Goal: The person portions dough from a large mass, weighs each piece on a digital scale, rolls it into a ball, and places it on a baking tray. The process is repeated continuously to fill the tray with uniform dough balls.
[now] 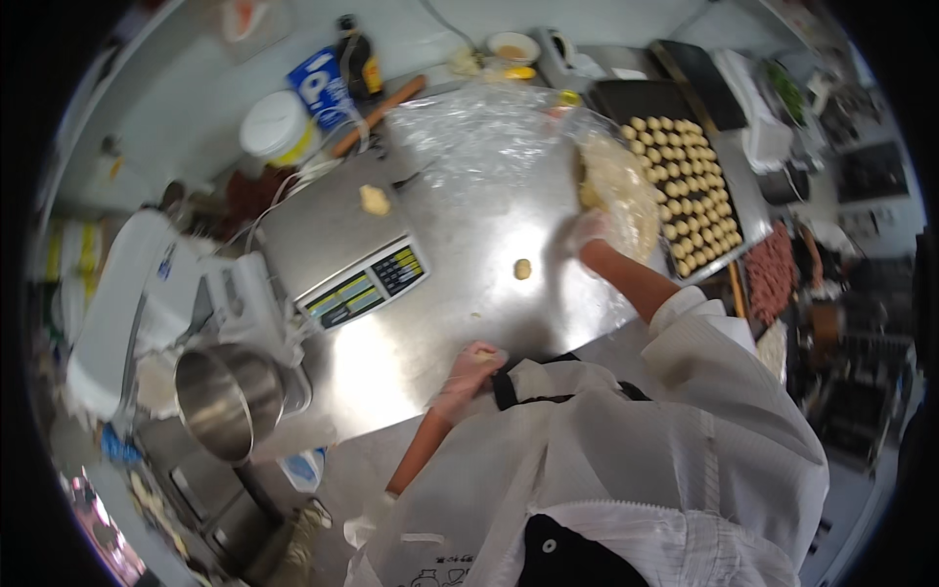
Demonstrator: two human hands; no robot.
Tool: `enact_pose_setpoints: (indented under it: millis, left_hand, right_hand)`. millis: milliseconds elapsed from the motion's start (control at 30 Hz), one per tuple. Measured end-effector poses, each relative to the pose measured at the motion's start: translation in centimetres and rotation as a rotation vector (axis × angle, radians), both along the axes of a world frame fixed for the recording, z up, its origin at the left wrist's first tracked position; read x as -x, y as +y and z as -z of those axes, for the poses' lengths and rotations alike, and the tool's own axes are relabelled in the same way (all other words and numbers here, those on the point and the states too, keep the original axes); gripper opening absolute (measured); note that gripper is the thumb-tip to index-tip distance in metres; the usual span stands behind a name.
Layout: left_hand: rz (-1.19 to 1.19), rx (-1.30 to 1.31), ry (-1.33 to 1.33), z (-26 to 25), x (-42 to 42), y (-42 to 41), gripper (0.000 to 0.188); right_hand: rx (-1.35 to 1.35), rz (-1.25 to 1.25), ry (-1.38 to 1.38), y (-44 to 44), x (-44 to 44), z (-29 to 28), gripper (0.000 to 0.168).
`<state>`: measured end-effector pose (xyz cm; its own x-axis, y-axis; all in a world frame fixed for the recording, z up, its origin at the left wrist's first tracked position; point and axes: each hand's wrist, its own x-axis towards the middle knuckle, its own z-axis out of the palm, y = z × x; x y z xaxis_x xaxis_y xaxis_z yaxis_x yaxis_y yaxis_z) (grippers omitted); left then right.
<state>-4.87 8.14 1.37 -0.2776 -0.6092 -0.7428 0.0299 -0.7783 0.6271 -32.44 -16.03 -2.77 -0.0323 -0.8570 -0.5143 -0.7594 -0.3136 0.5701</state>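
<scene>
My right hand (591, 229), in a clear plastic glove, reaches to the near left edge of a large mass of pale dough (623, 194) under clear plastic film; its fingers are partly hidden there. Near my body, my gloved left hand (480, 361) is curled, with a bit of something pale showing at its fingers. A small dough ball (522, 269) lies on the steel table (455, 293) between the hands. A tiny crumb lies nearer to me. One dough piece (375, 199) rests on the steel plate of a digital scale (323, 227).
At the right, a dark baking tray (693, 270) holds rows of dough balls beside reddish minced filling (770, 275). Crumpled film (477, 132) covers the table's back. A rolling pin (378, 116), a white tub (275, 128) and a bottle stand behind the scale. A stand mixer (121, 315) and steel bowl (227, 400) are left.
</scene>
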Motion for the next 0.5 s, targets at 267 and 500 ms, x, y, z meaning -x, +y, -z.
enact_pose_setpoints:
  millis: [267,500]
  left_hand:
    - [-0.233,0.265,-0.29,-2.3,1.1,0.8,0.031]
    - [-0.47,0.122,-0.248,-2.3,3.9,4.4,0.031]
  right_hand:
    - [-0.296,0.004,0.118,-4.0,0.9,7.1,0.03]
    - [-0.528,-0.188,-0.139,-7.3,2.8,-1.2,0.027]
